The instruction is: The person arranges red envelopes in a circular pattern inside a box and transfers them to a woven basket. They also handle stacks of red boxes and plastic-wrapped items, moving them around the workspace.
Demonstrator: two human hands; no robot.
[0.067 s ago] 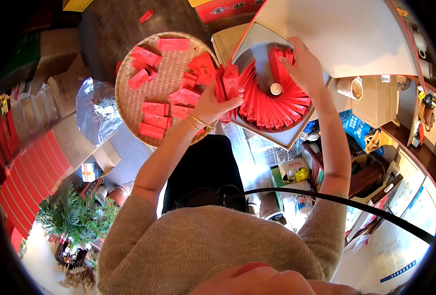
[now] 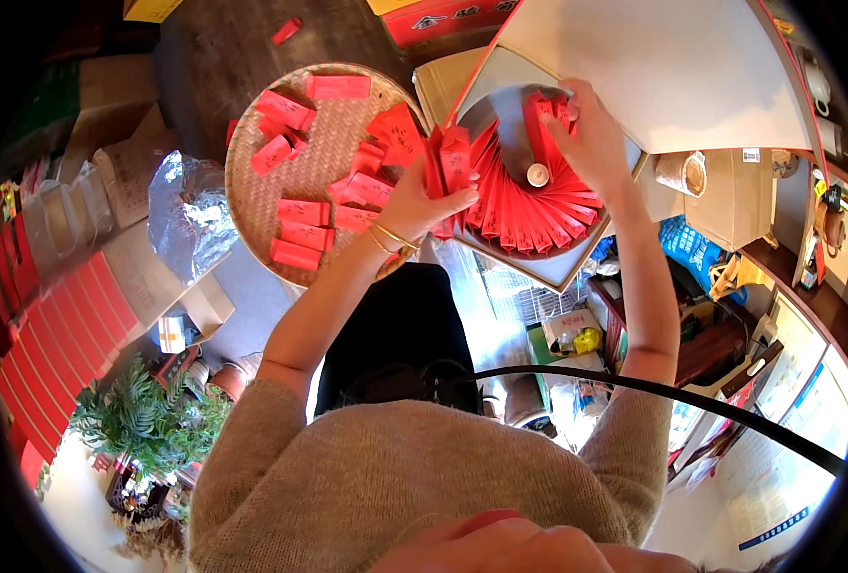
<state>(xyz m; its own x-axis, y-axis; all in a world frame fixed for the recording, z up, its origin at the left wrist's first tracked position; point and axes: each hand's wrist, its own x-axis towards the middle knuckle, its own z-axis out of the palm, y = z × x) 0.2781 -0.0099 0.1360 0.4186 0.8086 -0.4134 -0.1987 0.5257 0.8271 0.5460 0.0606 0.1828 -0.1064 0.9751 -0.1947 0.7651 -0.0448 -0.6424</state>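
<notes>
Several small red packets [image 2: 450, 160] stand bunched in my left hand [image 2: 418, 202], its fingers wrapped round them between the basket and the box. My right hand [image 2: 596, 143] reaches into an opened box [image 2: 569, 274], thumb and fingers closed about red packets at the far right of a ring. That ring of red packets [image 2: 529, 222] fans out in a round grey container [image 2: 508, 107], overlapping around a small pale round piece [image 2: 537, 175]. At left, a round woven bamboo tray [image 2: 252, 205] bears loose red packets [image 2: 304, 212], some in short rows.
The box's pale raised lid [image 2: 653, 67] stands behind my right hand. Crumpled clear plastic [image 2: 190, 215] lies left of the tray. One red packet [image 2: 287, 31] sits on the dark wooden surface [image 2: 214, 57]. Cardboard boxes [image 2: 737, 196] crowd the right side; a black cable [image 2: 691, 401] crosses my right arm.
My right hand has shifted slightly nearer to me over the packets in the ring. My left hand keeps its hold on the bunch, almost unmoved.
</notes>
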